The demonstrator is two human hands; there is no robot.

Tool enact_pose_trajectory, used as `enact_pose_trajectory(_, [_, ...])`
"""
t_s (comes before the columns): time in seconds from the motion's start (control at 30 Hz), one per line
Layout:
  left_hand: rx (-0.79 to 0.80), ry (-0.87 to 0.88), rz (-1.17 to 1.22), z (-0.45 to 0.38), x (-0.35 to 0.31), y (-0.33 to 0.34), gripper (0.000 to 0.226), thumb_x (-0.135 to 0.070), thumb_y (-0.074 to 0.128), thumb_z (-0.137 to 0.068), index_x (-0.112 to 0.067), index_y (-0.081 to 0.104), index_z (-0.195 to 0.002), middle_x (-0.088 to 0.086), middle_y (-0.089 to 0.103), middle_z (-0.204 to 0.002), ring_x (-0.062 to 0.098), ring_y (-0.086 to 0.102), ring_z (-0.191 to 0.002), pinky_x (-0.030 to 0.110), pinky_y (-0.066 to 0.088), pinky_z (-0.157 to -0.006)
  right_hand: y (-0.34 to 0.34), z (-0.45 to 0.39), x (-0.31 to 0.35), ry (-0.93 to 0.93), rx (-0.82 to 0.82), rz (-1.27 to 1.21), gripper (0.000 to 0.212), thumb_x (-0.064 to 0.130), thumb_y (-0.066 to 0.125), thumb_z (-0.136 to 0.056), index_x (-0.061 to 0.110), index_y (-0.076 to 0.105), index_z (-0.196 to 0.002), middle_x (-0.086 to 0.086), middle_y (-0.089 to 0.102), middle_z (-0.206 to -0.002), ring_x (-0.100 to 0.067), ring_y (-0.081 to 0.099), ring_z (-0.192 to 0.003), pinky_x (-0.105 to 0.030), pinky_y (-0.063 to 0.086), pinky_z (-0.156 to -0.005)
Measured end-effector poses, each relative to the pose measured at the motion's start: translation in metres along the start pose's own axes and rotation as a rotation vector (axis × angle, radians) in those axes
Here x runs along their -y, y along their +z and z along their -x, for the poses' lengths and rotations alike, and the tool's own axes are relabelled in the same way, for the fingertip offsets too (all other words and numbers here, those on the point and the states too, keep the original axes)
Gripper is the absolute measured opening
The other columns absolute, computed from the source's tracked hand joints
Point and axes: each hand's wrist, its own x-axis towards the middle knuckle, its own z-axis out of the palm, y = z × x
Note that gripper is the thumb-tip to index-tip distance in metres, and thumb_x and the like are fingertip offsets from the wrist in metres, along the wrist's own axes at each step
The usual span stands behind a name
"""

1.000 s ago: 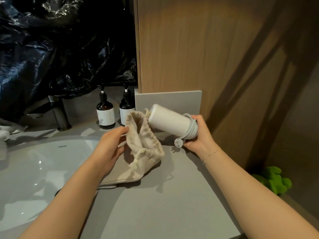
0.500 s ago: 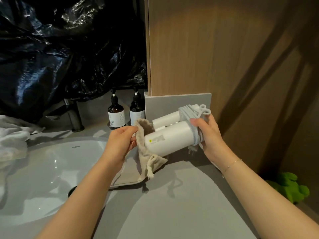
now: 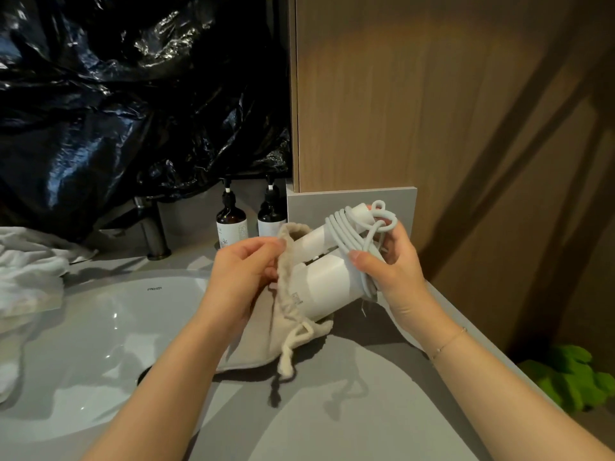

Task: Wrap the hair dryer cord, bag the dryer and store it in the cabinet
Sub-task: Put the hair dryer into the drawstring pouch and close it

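The white hair dryer (image 3: 327,282) lies tilted above the grey counter, its cord (image 3: 357,232) wound in loops around the folded handle. My right hand (image 3: 391,272) grips the dryer's rear end and the cord loops. The beige drawstring bag (image 3: 286,314) rests on the counter with its mouth held up by my left hand (image 3: 244,271), which pinches the rim. The dryer's front end sits in the bag's mouth. The wooden cabinet (image 3: 399,94) stands right behind, its door shut.
A white sink (image 3: 83,331) and a metal faucet (image 3: 151,227) are on the left, with a white towel (image 3: 26,271) beside them. Two dark pump bottles (image 3: 233,221) stand at the back. Black plastic sheeting (image 3: 116,94) hangs above. A green plush toy (image 3: 569,374) lies lower right.
My right hand has turned the dryer and pushed its front end into the bag's mouth. My left hand has lifted the bag's rim higher.
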Motion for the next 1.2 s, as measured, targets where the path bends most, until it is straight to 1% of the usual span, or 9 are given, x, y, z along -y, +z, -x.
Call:
enact_pose_trajectory(0.3, [0.41, 0.02, -0.109, 0.026, 0.017, 0.033, 0.017, -0.014, 0.058, -0.093, -0.003, 0.071, -0.092, 0.009, 0.068, -0.083, 0.01, 0.066, -0.074, 0.021, 0.056, -0.078, -0.005, -0.004, -0.009, 0.106, -0.348, -0.236, 0.051, 0.017, 0.071, -0.084, 0.034, 0.049, -0.127, 0.003, 0.063, -0.118, -0.017, 0.065, -0.103, -0.038, 0.057, -0.086])
enact_pose_trajectory(0.43, [0.346, 0.194, -0.339, 0.021, 0.012, 0.045, 0.014, -0.026, 0.062, -0.09, -0.02, 0.074, -0.091, -0.01, 0.061, -0.104, 0.004, 0.058, -0.097, 0.014, 0.047, -0.081, -0.014, -0.007, 0.0, 0.071, -0.382, -0.246, 0.056, 0.018, 0.07, -0.084, 0.034, 0.045, -0.132, 0.004, 0.061, -0.122, -0.018, 0.064, -0.107, -0.043, 0.056, -0.091])
enact_pose_trajectory(0.6, [0.309, 0.403, -0.7, -0.02, -0.01, 0.079, 0.004, -0.041, 0.067, -0.085, -0.044, 0.07, -0.085, -0.023, 0.039, -0.135, 0.004, 0.031, -0.133, 0.035, 0.027, -0.112, -0.03, -0.005, 0.017, -0.136, -0.449, -0.164, 0.06, 0.01, 0.071, -0.082, 0.028, 0.046, -0.134, 0.009, 0.064, -0.12, -0.009, 0.064, -0.109, -0.033, 0.055, -0.092])
enact_pose_trajectory(0.67, [0.364, 0.382, -0.657, -0.031, -0.021, 0.095, 0.004, -0.036, 0.065, -0.089, -0.04, 0.067, -0.089, -0.015, 0.046, -0.132, 0.006, 0.043, -0.127, 0.028, 0.037, -0.106, -0.039, -0.005, 0.018, -0.167, -0.465, -0.153, 0.063, 0.009, 0.071, -0.082, 0.026, 0.044, -0.136, 0.008, 0.063, -0.123, -0.006, 0.063, -0.109, -0.027, 0.054, -0.092])
enact_pose_trajectory(0.73, [0.392, 0.339, -0.568, -0.041, -0.028, 0.105, 0.01, -0.034, 0.059, -0.094, -0.036, 0.058, -0.103, -0.009, 0.053, -0.123, 0.005, 0.058, -0.109, 0.013, 0.046, -0.084, -0.047, -0.007, 0.018, -0.172, -0.462, -0.132, 0.066, 0.012, 0.074, -0.081, 0.028, 0.043, -0.137, 0.01, 0.062, -0.123, -0.002, 0.062, -0.108, -0.022, 0.053, -0.092])
enact_pose_trajectory(0.83, [0.445, 0.301, -0.576, -0.058, -0.031, 0.101, 0.035, -0.033, 0.055, -0.096, -0.032, 0.051, -0.131, -0.001, 0.064, -0.115, 0.011, 0.066, -0.099, 0.023, 0.053, -0.087, -0.052, -0.011, 0.016, -0.154, -0.402, -0.112, 0.07, 0.023, 0.077, -0.07, 0.032, 0.047, -0.133, 0.011, 0.064, -0.121, -0.004, 0.064, -0.108, -0.024, 0.055, -0.089])
enact_pose_trajectory(0.93, [0.447, 0.393, -0.752, -0.072, -0.028, 0.089, 0.026, -0.034, 0.061, -0.092, -0.026, 0.068, -0.116, 0.014, 0.065, -0.104, 0.019, 0.063, -0.095, 0.03, 0.049, -0.089, -0.052, -0.012, 0.012, -0.126, -0.332, -0.088, 0.063, 0.024, 0.076, -0.067, 0.038, 0.051, -0.123, 0.012, 0.067, -0.115, -0.008, 0.066, -0.106, -0.032, 0.056, -0.091])
enact_pose_trajectory(1.03, [0.399, 0.484, -0.955, -0.084, -0.024, 0.075, 0.016, -0.048, 0.067, -0.083, -0.035, 0.067, -0.093, -0.003, 0.054, -0.099, 0.009, 0.051, -0.095, 0.029, 0.038, -0.088, -0.049, -0.015, 0.01, -0.116, -0.262, -0.07, 0.073, 0.026, 0.08, -0.062, 0.033, 0.047, -0.126, 0.002, 0.064, -0.122, -0.016, 0.064, -0.111, -0.042, 0.053, -0.097])
enact_pose_trajectory(1.2, [0.59, 0.144, -0.702, -0.079, -0.011, 0.068, 0.05, -0.07, 0.042, -0.079, -0.033, 0.063, -0.105, -0.012, 0.071, -0.1, 0.004, 0.068, -0.094, 0.025, 0.052, -0.082, -0.049, -0.016, 0.008, -0.034, -0.158, -0.117, 0.074, 0.026, 0.08, -0.059, 0.022, 0.046, -0.125, -0.008, 0.066, -0.119, -0.023, 0.067, -0.107, -0.039, 0.055, -0.091])
